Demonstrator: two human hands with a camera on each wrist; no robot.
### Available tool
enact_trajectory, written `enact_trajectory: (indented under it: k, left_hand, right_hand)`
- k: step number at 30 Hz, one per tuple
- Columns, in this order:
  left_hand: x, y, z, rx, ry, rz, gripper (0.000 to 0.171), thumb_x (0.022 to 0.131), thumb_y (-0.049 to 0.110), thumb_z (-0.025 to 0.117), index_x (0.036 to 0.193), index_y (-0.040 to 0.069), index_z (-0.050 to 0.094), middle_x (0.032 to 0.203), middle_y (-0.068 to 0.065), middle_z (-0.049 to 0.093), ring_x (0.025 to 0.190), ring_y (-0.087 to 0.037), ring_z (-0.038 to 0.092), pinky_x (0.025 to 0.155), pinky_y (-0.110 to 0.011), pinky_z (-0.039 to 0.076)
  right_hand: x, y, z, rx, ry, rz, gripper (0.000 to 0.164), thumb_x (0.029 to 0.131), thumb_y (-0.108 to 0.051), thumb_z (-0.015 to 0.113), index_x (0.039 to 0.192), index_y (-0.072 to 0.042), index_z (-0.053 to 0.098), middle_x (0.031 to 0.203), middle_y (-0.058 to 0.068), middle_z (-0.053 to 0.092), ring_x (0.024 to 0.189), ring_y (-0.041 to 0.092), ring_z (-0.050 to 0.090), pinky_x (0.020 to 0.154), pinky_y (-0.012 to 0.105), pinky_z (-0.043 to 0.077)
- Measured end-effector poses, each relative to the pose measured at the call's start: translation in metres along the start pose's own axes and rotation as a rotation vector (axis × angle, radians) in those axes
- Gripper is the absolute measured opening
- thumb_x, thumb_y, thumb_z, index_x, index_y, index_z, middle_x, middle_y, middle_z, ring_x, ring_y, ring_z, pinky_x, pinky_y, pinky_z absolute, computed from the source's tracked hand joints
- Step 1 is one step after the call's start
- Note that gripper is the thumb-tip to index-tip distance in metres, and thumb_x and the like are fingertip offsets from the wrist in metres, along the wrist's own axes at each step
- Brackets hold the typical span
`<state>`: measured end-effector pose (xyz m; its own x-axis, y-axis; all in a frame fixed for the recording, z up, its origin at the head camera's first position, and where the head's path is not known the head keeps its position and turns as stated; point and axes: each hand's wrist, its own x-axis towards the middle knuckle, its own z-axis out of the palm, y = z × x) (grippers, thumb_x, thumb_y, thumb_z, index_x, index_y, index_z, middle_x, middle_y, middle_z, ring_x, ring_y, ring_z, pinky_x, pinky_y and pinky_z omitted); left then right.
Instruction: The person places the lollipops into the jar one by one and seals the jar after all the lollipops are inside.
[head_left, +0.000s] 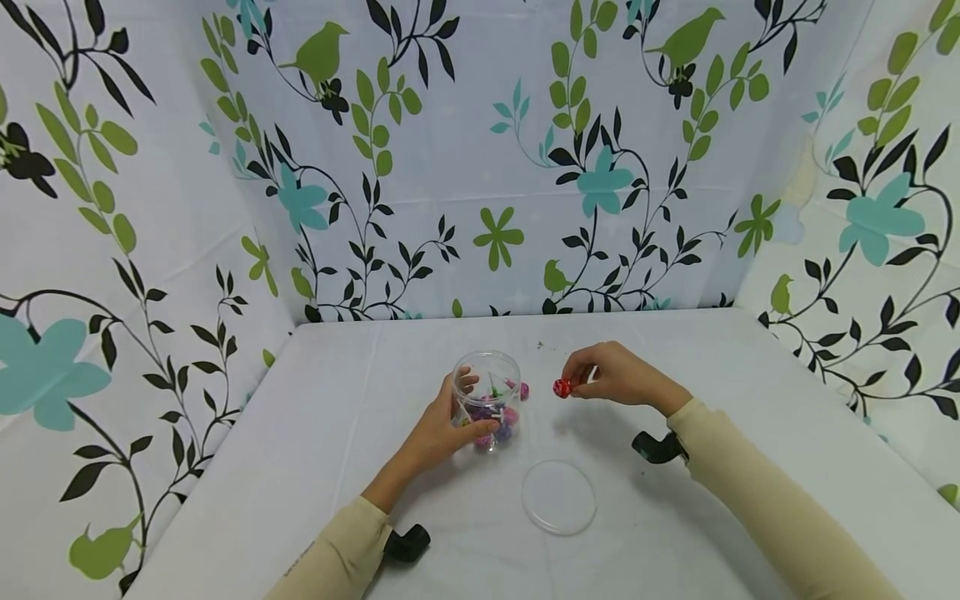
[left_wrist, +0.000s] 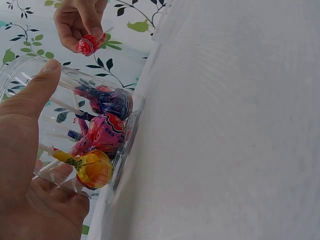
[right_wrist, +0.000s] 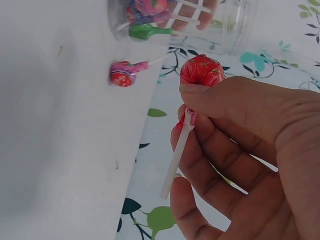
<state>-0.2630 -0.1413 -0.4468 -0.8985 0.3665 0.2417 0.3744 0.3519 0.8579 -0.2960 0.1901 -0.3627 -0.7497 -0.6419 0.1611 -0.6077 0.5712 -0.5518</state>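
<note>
My left hand (head_left: 442, 425) grips a clear plastic jar (head_left: 487, 362), thumb on the near side and fingers around the far left. Inside the jar lie several wrapped lollipops, among them a yellow lollipop (left_wrist: 94, 169) and a pink lollipop (left_wrist: 106, 132), their white sticks pointing toward the mouth. To the right of the jar, my right hand (head_left: 618, 375) pinches a red lollipop (right_wrist: 201, 72) between thumb and fingers just below its wrapped head. The white stick hangs down past the fingers in the right wrist view. A pink and red lollipop (right_wrist: 122, 74) lies on the table beside the jar.
A round clear lid (head_left: 558, 498) lies flat on the white table (head_left: 360, 367), in front of the jar. Patterned cloth (head_left: 480, 167) with leaves and birds hangs behind the table and at both sides. Black wrist bands show at both sleeves.
</note>
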Motion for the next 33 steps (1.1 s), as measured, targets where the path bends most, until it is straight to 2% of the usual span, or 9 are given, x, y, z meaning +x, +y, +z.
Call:
enact_trajectory:
  k: [5,15,25,33]
  left_hand:
    - [0.000,-0.001,0.000,-0.007,0.002,0.008,0.101,0.090,0.037,0.085,0.163,0.008,0.021,0.160,-0.012,0.042,0.147,-0.032,0.040,0.118,-0.051,0.030]
    - [0.000,0.000,0.001,-0.005,0.003,-0.002,0.102,0.089,0.038,0.085,0.163,0.010,0.021,0.161,-0.010,0.041,0.147,-0.032,0.040,0.118,-0.051,0.030]
    - [-0.001,0.001,0.001,-0.006,0.008,-0.010,0.100,0.089,0.038,0.085,0.163,0.013,0.022,0.161,-0.009,0.042,0.147,-0.033,0.039,0.117,-0.053,0.031]
    - [-0.001,0.002,0.001,-0.011,0.009,-0.014,0.101,0.089,0.038,0.085,0.163,0.009,0.022,0.160,-0.008,0.043,0.147,-0.034,0.039,0.117,-0.054,0.031]
  right_hand:
    - [0.006,-0.008,-0.005,0.003,0.011,-0.018,0.014,0.092,-0.005,0.079,0.103,-0.014,0.077,0.091,-0.010,0.072,0.086,0.013,0.067,0.087,0.052,0.057]
    - [0.019,-0.027,-0.012,-0.029,0.035,-0.045,0.016,0.091,-0.005,0.079,0.104,-0.013,0.077,0.091,-0.010,0.072,0.085,0.012,0.067,0.087,0.048,0.057]
    - [0.032,-0.048,-0.015,-0.030,0.037,-0.070,0.014,0.091,-0.005,0.080,0.103,-0.011,0.077,0.091,-0.009,0.072,0.085,0.013,0.067,0.088,0.051,0.057]
    - [0.045,-0.063,-0.013,-0.053,0.026,-0.114,0.013,0.092,-0.006,0.080,0.103,-0.012,0.077,0.091,-0.010,0.072,0.085,0.010,0.067,0.087,0.044,0.057]
